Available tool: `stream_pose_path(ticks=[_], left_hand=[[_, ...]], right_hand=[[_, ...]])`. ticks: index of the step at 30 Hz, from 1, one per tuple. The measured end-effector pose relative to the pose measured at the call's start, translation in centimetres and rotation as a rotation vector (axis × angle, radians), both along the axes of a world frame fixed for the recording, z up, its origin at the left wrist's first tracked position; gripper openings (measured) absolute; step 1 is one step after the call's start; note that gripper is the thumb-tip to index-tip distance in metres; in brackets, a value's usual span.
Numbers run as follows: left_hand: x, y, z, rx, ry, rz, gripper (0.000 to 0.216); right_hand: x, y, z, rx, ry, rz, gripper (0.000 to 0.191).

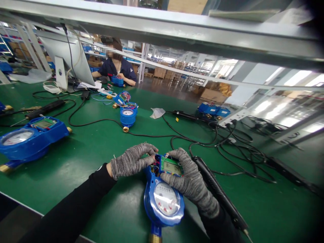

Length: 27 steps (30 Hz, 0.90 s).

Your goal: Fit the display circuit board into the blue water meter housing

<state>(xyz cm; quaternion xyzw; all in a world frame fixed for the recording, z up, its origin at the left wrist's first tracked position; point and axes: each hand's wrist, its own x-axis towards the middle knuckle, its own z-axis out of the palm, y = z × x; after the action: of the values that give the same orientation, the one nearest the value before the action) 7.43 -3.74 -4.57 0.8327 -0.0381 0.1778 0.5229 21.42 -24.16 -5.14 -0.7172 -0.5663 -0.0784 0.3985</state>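
A blue water meter [164,199] with a round white dial lies in front of me, its brass fitting toward me. Above its opened upper housing, my right hand [191,175], in a grey fingerless-tip glove, pinches a green circuit board [171,166] with a lit LCD, thumb below and fingers on top. My left hand [135,160], gloved alike, reaches in from the left. Its fingertips close together at the wires and blue housing edge beside the board; what they pinch is too small to make out. A black electric screwdriver [219,194] lies right of my right hand.
Another open water meter [32,136] lies at left, with more meters [128,114] farther back. Black cables and a power strip [234,116] spread across the right. A monitor [67,54] stands back left; a co-worker [117,65] sits opposite. A metal shelf beam [162,25] crosses overhead.
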Motion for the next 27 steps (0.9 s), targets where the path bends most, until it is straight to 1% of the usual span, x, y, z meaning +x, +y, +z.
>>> stream_pose_path(ticks=[2,6,10,13,15,17,20,21,24,27], left_hand=[[-0.1,0.1,0.0,-0.001,-0.010,-0.013,0.026],[0.0,0.0,-0.1,0.064,-0.020,0.003,0.028],[0.3,-0.5,0.1,0.124,-0.017,0.069,0.020],[0.3,-1.0,0.5,0.215,-0.045,0.130,0.014],[0.1,-1.2,0.6,0.250,-0.070,0.144,0.012],[0.0,-1.2,0.5,0.240,-0.077,0.129,0.015],[-0.1,-1.0,0.0,0.157,-0.071,0.097,0.026],[-0.1,-1.0,-0.1,0.126,-0.073,0.095,0.026],[0.0,-1.2,-0.5,0.081,-0.116,0.129,0.016],[0.1,-1.8,-0.6,0.106,-0.156,0.227,0.010]], right_hand=[[0.0,0.0,0.0,-0.004,0.024,0.002,0.049],[0.0,-0.1,-0.3,-0.022,0.063,0.010,0.051],[0.1,-0.1,-0.3,-0.013,0.070,0.007,0.052],[0.1,-0.1,-0.2,-0.009,0.066,0.014,0.051],[0.1,0.0,-0.1,-0.015,0.077,0.012,0.052],[0.1,0.0,-0.2,-0.028,0.104,0.009,0.054],[0.2,0.0,-0.3,-0.039,0.141,0.004,0.055],[0.2,0.0,-0.3,-0.043,0.151,0.006,0.055],[0.0,0.0,-0.1,-0.056,0.187,0.014,0.053],[-0.1,0.0,0.1,-0.058,0.201,0.011,0.053]])
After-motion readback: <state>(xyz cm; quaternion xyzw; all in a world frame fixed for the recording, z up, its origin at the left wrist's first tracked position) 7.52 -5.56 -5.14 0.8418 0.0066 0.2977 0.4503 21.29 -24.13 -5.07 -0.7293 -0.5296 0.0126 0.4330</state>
